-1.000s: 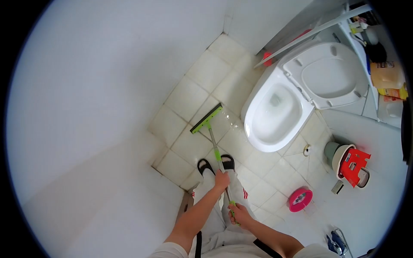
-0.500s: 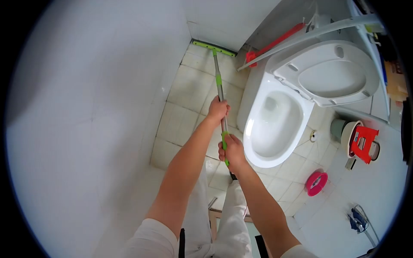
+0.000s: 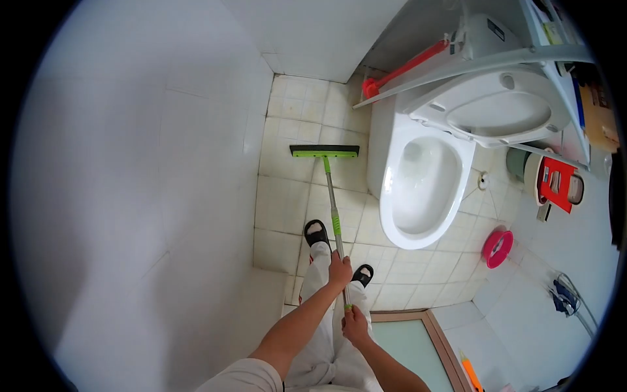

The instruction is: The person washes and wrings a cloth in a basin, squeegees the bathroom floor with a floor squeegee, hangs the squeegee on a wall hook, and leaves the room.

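Observation:
A green floor squeegee (image 3: 324,153) with a black rubber blade lies across the floor tiles, left of the toilet. Its grey and green pole runs back toward my body. My left hand (image 3: 340,269) is wrapped around the metal part of the pole. Lower down, my right hand (image 3: 354,325) grips the pole near its green end, close to my legs. Both hands are closed on the pole; the fingers' undersides are partly hidden. My feet in black slippers (image 3: 316,233) stand on either side of the pole.
The white toilet (image 3: 428,186) stands to the right, lid raised, with a red plunger (image 3: 405,68) behind it. A metal-framed shelf (image 3: 555,55) overhangs the toilet. A pink basin (image 3: 498,249) and a bin with a red stool (image 3: 558,185) are at right. Walls flank the tiled floor (image 3: 282,202).
The squeegee head has come back from the far wall toward my feet. Both hands have moved nearer my body with the pole, and my slippers now show.

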### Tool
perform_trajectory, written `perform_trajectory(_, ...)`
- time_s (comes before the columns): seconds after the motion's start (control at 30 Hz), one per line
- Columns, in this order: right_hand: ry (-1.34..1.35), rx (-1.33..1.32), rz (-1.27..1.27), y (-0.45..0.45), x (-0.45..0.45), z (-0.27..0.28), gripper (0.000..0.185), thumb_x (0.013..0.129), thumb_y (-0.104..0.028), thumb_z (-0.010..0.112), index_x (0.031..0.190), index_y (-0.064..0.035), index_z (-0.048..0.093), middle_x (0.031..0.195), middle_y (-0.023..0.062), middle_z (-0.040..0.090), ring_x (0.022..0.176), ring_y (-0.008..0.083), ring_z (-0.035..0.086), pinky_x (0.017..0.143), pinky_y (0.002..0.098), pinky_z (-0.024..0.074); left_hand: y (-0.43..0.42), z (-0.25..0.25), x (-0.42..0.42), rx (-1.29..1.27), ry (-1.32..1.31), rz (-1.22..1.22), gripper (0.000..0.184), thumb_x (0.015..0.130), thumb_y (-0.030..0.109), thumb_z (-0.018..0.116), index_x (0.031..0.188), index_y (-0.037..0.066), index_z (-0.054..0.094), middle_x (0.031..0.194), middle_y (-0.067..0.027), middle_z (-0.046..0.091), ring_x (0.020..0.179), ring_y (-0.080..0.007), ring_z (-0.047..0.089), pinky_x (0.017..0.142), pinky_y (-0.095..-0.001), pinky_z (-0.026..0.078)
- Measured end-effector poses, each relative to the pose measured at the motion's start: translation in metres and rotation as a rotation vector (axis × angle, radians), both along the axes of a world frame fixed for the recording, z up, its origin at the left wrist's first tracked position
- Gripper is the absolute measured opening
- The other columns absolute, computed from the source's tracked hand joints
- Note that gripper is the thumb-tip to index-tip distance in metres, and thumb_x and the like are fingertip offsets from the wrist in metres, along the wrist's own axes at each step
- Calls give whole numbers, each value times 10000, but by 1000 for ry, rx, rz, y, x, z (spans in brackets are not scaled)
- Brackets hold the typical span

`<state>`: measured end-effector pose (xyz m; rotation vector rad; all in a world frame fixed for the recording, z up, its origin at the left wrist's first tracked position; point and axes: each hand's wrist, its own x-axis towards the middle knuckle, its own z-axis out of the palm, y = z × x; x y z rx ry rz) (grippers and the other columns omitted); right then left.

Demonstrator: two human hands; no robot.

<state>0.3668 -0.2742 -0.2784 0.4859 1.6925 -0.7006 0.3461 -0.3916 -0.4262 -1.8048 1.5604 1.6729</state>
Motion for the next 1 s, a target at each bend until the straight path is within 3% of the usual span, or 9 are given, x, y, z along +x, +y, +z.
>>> perform_trajectory(0.1,298,-24,209,-5,-10,6,225,973,-275,484,938,-64,552,592,55,527,481,162,516,449,319,405,-1,1,-17,44,175,48,366,920,210,497,1201,-7,411,859,-226,604,819,-411,587,738,-481,459)
perform_trajectory(0.17,468,-26,381,-29,-40,1,238,962,-249,475,1016,-29,550,714,168,591,619,336,583,558,429,448,-14,-25,-47,153,240,128,295,928,204,493,1143,13,427,782,-172,585,649,-312,593,588,-443,480)
perform_trajectory(0.2,552,-24,468,-46,-60,0,257,957,-235,470,1056,-12,549,775,225,624,687,423,616,613,484,470,-42,-9,-71,466,342,387,211,945,199,482,1083,47,432,656,-86,505,452,-198,500,393,-359,420)
perform_trajectory(0.27,510,34,406,-79,-94,0,244,941,-212,488,1085,-27,556,825,258,621,756,468,599,646,509,463,-59,-23,-104,559,458,590,128,968,212,464,1006,96,423,570,-11,395,358,-127,380,307,-297,321)
perform_trajectory(0.4,534,67,494,-75,-116,-15,251,933,-222,499,1083,-30,559,846,258,625,783,460,607,670,508,467,-58,-37,-125,675,406,637,139,981,244,462,1011,112,427,550,5,376,357,-128,365,319,-301,310)
perform_trajectory(0.63,344,89,454,30,-41,-25,308,935,-271,488,1106,-32,581,852,226,646,827,414,623,721,484,476,63,-85,-29,85,28,51,297,936,277,498,1012,-10,487,637,-151,556,432,-255,554,400,-386,442)
perform_trajectory(0.83,489,-87,424,53,-3,43,267,907,-182,554,1094,8,562,699,139,623,631,284,629,584,413,487,60,5,13,468,35,419,272,924,307,516,1004,48,492,627,-68,500,411,-205,486,365,-369,401)
perform_trajectory(0.93,-429,-239,-336,38,-32,22,302,907,-146,545,1182,-25,514,742,122,599,573,233,582,496,348,460,20,10,32,544,126,710,249,918,282,533,981,45,491,558,-67,468,363,-194,457,343,-338,395)
perform_trajectory(1.0,-714,-349,-646,20,-60,-2,290,910,-124,531,1189,-57,490,751,78,539,526,143,487,428,265,386,0,6,20,503,188,736,253,915,258,512,982,15,492,578,-86,494,403,-207,499,344,-344,400)
